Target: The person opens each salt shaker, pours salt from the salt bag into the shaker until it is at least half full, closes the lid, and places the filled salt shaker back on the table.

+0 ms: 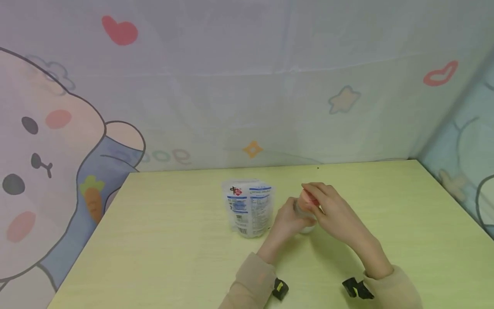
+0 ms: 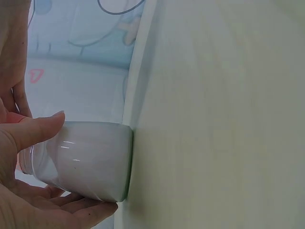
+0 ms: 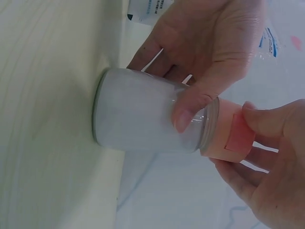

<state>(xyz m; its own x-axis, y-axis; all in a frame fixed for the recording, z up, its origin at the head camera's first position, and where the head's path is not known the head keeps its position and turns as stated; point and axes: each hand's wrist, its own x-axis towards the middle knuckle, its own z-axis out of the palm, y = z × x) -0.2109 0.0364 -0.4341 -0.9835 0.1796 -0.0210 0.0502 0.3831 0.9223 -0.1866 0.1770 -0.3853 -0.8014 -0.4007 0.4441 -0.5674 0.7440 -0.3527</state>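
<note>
A clear jar point(image 3: 143, 112) filled with white contents stands upright on the table, its base touching the surface. My left hand point(image 1: 288, 219) grips the jar around its upper body, thumb on one side and fingers on the other. On top of the jar sits a pink lid point(image 3: 228, 131) with a darker pink flap. The fingers and thumb of my right hand point(image 1: 335, 214) hold this lid from the side. In the head view, both hands hide much of the jar. A white plastic pouch point(image 1: 248, 210) with blue print stands just left of my left hand.
The pale yellow table point(image 1: 166, 240) runs back to a hanging cloth point(image 1: 231, 94) printed with hearts, stars and a cartoon bear. Another printed cloth point(image 1: 468, 128) hangs along the right side. Black straps point(image 1: 280, 289) show near both sleeves.
</note>
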